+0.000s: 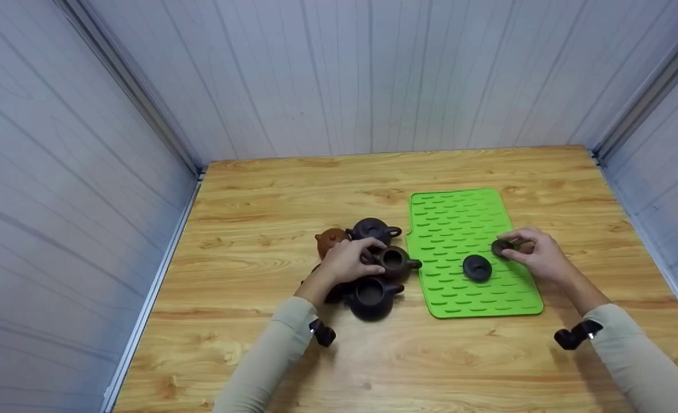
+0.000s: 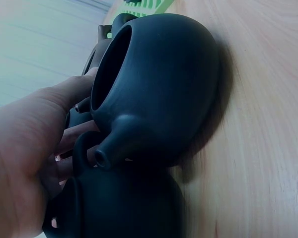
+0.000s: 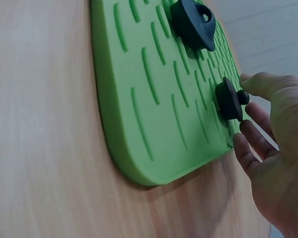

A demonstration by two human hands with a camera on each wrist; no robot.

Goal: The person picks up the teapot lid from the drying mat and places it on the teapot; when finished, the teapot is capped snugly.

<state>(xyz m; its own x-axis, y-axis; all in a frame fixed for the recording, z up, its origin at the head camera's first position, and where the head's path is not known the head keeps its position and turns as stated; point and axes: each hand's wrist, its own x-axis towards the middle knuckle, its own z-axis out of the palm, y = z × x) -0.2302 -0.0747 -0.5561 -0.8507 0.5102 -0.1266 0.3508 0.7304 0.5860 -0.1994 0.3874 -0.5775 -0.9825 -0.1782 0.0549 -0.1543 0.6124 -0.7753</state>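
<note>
My left hand (image 1: 350,261) reaches among a cluster of small teapots. Its thumb and forefinger grip the spout side of a lidless brown teapot (image 1: 395,263), whose handle points right towards the green mat. Closer to me is a lidless black teapot (image 1: 370,292), large in the left wrist view (image 2: 164,84) and partly covering the fingers. Over the mat's right part, my right hand (image 1: 537,255) has thumb and fingers about the rim of a small dark brown lid (image 1: 501,248). That lid, knob up, lies on the mat in the right wrist view (image 3: 229,101).
The ridged green mat (image 1: 448,223) lies on the wooden table (image 1: 258,229). A black lid (image 1: 477,268) sits on it, left of the right hand. Behind the left hand stand a black teapot (image 1: 371,229) and an orange-brown teapot (image 1: 330,238). Another dark teapot (image 2: 129,203) is partly hidden.
</note>
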